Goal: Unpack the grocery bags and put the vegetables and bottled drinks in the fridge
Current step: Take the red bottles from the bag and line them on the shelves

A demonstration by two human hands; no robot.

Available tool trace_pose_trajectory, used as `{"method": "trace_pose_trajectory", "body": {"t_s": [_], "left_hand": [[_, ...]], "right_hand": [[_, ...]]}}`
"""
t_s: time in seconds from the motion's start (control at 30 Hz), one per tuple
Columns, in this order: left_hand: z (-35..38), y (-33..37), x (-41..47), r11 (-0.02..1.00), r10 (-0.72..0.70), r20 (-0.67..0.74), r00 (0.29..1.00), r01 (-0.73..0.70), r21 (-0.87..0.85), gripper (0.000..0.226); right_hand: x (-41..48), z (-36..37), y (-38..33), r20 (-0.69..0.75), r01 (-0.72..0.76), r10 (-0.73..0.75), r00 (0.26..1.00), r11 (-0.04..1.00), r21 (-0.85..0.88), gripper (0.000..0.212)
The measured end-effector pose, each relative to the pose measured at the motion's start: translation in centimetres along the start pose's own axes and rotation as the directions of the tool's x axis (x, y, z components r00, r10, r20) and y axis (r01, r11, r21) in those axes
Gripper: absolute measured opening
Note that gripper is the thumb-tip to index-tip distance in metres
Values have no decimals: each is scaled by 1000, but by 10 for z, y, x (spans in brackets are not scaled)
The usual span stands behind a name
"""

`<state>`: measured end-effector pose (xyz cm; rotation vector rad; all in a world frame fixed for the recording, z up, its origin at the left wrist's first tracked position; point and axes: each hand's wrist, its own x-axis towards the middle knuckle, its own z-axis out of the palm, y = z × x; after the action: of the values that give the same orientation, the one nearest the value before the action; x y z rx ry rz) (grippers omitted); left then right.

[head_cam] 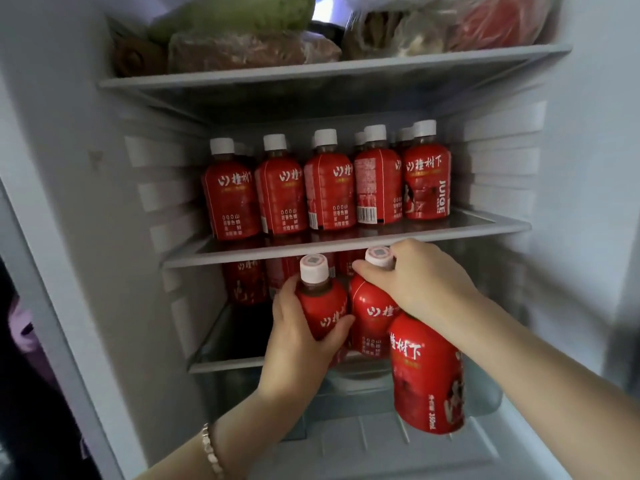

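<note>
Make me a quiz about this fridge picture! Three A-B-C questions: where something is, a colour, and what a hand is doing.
1. Where does the full row of bottles stand?
A. top shelf
B. middle shelf
C. bottom drawer

2. What colour are their labels?
A. red
B. blue
C. yellow

3. What is the left hand doing?
A. lying flat on a shelf
B. holding the door
C. gripping a bottle

Answers: 1 B, they stand on the middle shelf; 2 A, every label is red; 3 C, its fingers curl round a bottle.
</note>
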<state>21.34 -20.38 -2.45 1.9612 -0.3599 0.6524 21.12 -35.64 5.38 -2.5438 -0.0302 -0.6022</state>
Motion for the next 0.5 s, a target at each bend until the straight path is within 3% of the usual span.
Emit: {"method": "trace_pose_trajectory", "body": {"t_s": [0.07, 0.13, 0.23, 0.37, 0.43, 0.5], "left_hand": [[0, -2, 1, 994, -76, 23, 997, 78, -73, 83], [-2, -1, 4, 996, -56, 46, 997, 59, -65, 74], [-7, 9, 8, 995, 22, 109, 994, -33, 94, 72], [-10, 26, 18, 904, 82, 212, 974, -162, 396, 72], [-7, 26, 28, 876, 62, 223, 973, -160, 454, 70], [1, 17, 39, 921, 5, 192, 981, -79, 382, 72]], "right_hand": [[1, -1, 1, 1, 2, -2, 1000, 1000, 12, 42], [1, -2, 2, 10, 7, -8, 1000, 1000, 24, 42], [1, -4, 6, 1, -12, 12, 1000, 1000, 14, 41], [-1, -9, 12, -17, -34, 33, 999, 999, -37, 41], [0, -10, 15, -10, -41, 40, 999, 999, -33, 41], [1, -11, 17, -12, -35, 35, 999, 999, -18, 41]]}}
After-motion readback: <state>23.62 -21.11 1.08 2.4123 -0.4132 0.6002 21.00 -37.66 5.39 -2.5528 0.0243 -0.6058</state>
